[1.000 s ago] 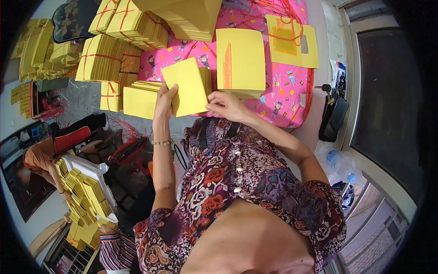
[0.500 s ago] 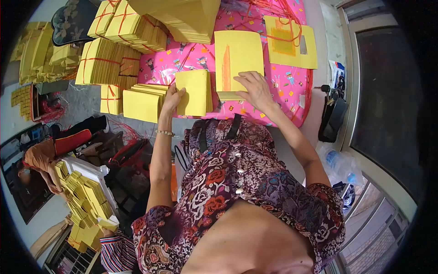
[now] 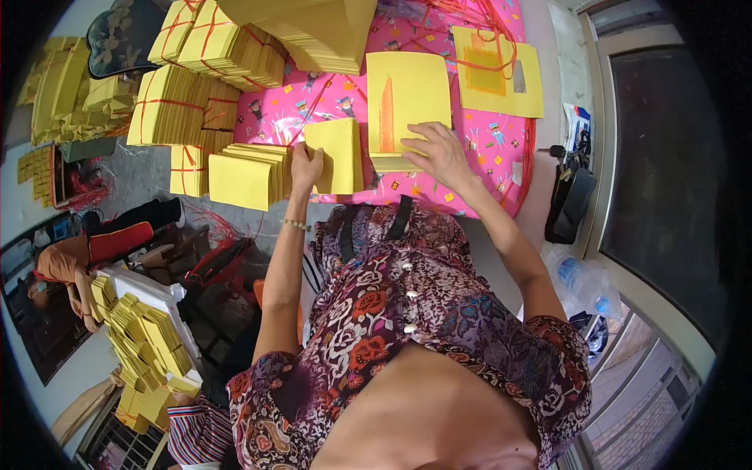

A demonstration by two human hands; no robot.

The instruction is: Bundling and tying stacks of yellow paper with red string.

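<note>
Student: How do the hands lie relative to the orange-marked stack (image 3: pixel 410 110)?

Tutor: The right hand (image 3: pixel 443 158) rests on its near right corner, fingers spread over the top sheet (image 3: pixel 423 86), thumb by the near edge; whether they pinch it cannot be told. The left hand (image 3: pixel 307 168), left of the stack, meets the left edge of a folded yellow pile (image 3: pixel 338 155); its fingertips are partly hidden, so a grip cannot be confirmed. Stack and pile lie on the pink-covered bench (image 3: pixel 489 160).

Student: How should such sheets handle?

Tutor: Probably light and fairly stiff, like thin card, prone to creasing and to sliding upon one another. A near corner, thumb beneath and fingers above, seems the best hold.
</note>
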